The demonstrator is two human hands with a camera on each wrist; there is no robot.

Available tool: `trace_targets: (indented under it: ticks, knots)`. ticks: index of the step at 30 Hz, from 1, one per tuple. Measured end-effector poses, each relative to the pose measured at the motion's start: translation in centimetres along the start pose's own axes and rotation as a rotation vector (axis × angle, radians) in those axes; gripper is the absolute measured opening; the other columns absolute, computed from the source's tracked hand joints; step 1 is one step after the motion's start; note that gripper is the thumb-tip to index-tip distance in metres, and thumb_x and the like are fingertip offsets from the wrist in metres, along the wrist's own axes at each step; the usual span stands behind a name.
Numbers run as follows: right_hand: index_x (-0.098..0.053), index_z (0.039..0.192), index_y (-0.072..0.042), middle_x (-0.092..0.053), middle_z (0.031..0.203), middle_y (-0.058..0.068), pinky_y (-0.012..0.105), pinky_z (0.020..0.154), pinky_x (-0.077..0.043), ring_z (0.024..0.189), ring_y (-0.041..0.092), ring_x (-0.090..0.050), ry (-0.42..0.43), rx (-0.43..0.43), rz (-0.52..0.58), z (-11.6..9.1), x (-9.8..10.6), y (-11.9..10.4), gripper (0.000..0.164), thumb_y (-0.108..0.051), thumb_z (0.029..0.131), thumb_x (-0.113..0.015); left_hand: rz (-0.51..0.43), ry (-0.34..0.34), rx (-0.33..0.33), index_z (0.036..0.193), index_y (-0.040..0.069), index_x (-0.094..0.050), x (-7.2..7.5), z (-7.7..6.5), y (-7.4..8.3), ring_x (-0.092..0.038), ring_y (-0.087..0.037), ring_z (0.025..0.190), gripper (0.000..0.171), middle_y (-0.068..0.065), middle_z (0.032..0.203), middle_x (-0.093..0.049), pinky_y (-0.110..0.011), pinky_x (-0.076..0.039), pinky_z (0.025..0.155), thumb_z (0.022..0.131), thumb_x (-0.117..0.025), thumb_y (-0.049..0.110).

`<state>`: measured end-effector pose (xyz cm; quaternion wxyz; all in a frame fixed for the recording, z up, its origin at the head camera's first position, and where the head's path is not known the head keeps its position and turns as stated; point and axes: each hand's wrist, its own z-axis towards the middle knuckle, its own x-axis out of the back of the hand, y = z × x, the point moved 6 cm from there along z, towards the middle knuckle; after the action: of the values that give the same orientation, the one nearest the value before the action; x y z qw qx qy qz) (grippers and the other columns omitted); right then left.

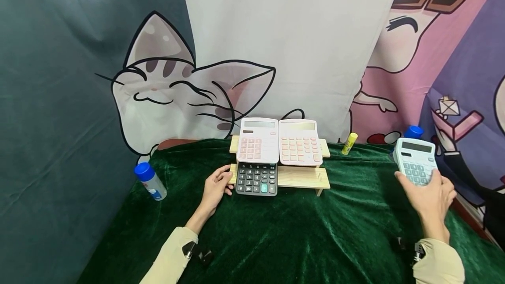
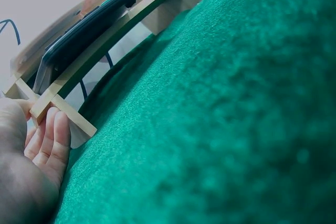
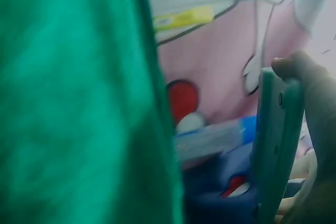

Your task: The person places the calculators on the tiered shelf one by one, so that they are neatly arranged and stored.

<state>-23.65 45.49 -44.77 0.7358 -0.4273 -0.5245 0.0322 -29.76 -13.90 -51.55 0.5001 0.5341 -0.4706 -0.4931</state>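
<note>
My right hand holds a pale mint calculator off to the right, its screen facing up toward the head camera. In the right wrist view that calculator appears edge-on beside the thumb. My left hand pinches the left end of the lower step of a two-step wooden stand, thumb above and fingers beneath in the left wrist view. A black calculator leans on the lower step's left part. Two pink-and-white calculators, a left one and a right one, stand side by side on the upper step.
A blue-capped clear bottle stands at the left on the green velvet cloth. Behind the stand's right is a yellow glue stick. Another blue cap shows behind the mint calculator. A printed curtain hangs at the back.
</note>
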Motion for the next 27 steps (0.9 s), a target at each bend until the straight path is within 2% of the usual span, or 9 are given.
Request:
trace_targets:
  ticks: [7, 14, 27]
  knots:
    - [-0.017, 0.160, -0.010, -0.019, 0.155, 0.032, 0.063, 0.104, -0.019, 0.136, 0.045, -0.016, 0.061, 0.138, 0.046, -1.5, 1.1, -4.5, 0.104, -0.052, 0.083, -0.073, 0.005, 0.005, 0.007, 0.135, 0.009, -0.058, 0.2, 0.0, 0.0, -0.063, -0.009, 0.064, 0.037, -0.019, 0.112, -0.065, -0.020, -0.054, 0.050, 0.100, -0.063, 0.021]
    - [-0.017, 0.160, -0.010, -0.021, 0.154, 0.030, 0.062, 0.105, -0.019, 0.135, 0.045, -0.018, 0.054, 0.227, 0.049, -3.0, 1.0, -7.3, 0.102, -0.049, 0.084, -0.073, 0.009, 0.011, 0.010, 0.135, 0.008, -0.058, 0.3, -0.1, -0.1, -0.063, -0.011, 0.065, 0.038, -0.019, 0.111, -0.065, -0.020, -0.054, 0.050, 0.100, -0.063, 0.021]
    - [-0.023, 0.157, -0.005, -0.028, 0.148, 0.031, 0.063, 0.094, -0.024, 0.129, 0.048, -0.022, 0.015, 0.402, 0.055, -6.4, 0.0, -12.1, 0.102, -0.047, 0.082, -0.077, 0.012, 0.006, 0.004, 0.135, 0.009, -0.059, 0.1, 0.0, 0.0, -0.063, -0.011, 0.065, 0.039, -0.016, 0.108, -0.066, -0.020, -0.054, 0.050, 0.099, -0.064, 0.022]
